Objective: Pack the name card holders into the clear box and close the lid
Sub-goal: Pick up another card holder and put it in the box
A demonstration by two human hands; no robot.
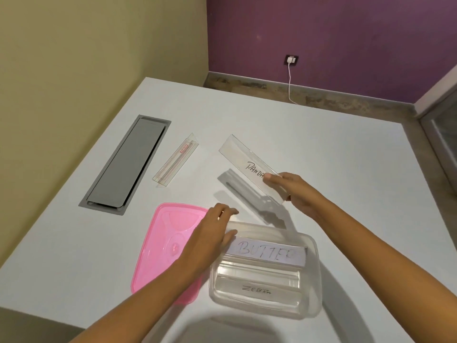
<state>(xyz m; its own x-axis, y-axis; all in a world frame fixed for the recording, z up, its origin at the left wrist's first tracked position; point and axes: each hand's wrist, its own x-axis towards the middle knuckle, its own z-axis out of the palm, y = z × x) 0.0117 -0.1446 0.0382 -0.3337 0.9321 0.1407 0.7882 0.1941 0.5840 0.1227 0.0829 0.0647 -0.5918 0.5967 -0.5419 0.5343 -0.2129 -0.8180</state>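
Observation:
The clear box (312,310) stands open on the white table near me. Inside lie two name card holders, one marked BUTTER (268,253) and one marked ZEBRA (257,290). My left hand (214,233) rests on the box's left rim, fingers touching the BUTTER holder's end. My right hand (294,191) holds a clear holder marked PANDA (247,162) by its near end, lifted above the table behind the box. Another clear holder with a red label (176,160) lies on the table further back left. The pink lid (164,246) lies flat to the left of the box.
A grey recessed cable hatch (126,162) is set into the table at the left. The table's far edge meets a purple wall with a socket and white cable (291,78). A yellow wall runs along the left side.

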